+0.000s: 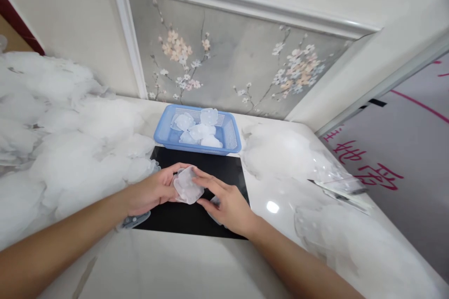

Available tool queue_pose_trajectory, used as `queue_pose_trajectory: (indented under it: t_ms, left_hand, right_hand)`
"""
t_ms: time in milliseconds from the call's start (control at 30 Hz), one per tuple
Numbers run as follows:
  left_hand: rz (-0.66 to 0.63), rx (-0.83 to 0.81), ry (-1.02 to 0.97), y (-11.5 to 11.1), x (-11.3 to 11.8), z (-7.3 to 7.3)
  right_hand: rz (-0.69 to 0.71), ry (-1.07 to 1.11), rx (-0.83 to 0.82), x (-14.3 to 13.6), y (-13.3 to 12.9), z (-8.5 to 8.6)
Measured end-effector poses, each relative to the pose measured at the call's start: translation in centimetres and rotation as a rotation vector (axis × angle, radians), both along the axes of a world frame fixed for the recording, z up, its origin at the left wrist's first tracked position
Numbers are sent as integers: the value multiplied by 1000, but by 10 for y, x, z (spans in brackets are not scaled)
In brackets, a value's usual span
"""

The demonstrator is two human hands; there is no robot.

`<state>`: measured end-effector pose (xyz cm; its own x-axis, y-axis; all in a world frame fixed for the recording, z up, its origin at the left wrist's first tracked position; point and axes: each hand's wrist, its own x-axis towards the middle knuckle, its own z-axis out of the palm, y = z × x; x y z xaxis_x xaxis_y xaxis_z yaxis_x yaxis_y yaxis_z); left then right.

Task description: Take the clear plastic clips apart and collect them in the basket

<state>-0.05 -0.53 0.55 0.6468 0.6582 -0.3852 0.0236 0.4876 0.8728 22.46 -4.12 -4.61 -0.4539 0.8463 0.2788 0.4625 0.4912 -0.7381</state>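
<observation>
Over a black mat (pixel 164 222), a small stack of translucent white plastic pieces with wavy edges (pixel 189 186) is held between both hands. My left hand (pixel 154 190) grips the stack from its left side, fingers curled behind it and thumb in front. My right hand (pixel 226 203) pinches the stack's right edge with thumb and fingers. Beneath the right hand lies another translucent piece (pixel 217 217), partly covered. Some more clear pieces (pixel 136 219) rest at the mat's left edge, partly hidden by my left forearm.
Behind the mat stands a blue plastic basket (pixel 161 138) with several similar pieces in it. A large heap of white translucent pieces (pixel 70 149) covers the table's left side. More piles (pixel 280 152) and a clear bag (pixel 340 187) lie right. A framed floral panel (pixel 224 56) is on the wall.
</observation>
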Motion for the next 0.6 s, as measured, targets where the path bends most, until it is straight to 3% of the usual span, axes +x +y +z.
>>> queue_pose_trajectory:
  t_ms: [133,300,433,600]
  left_hand:
    - [2,15,74,0,0,-3]
    - [54,17,90,1,0,0]
    - [90,-27,69,3,0,3]
    - [145,-112,-72,6,1,0]
  right_hand:
    - [-50,163,-69,-1,-1,2]
    - [-275,593,-430,-1,4,9]
    - [-220,817,-697,2,11,8]
    - [-219,948,-791,2,14,7]
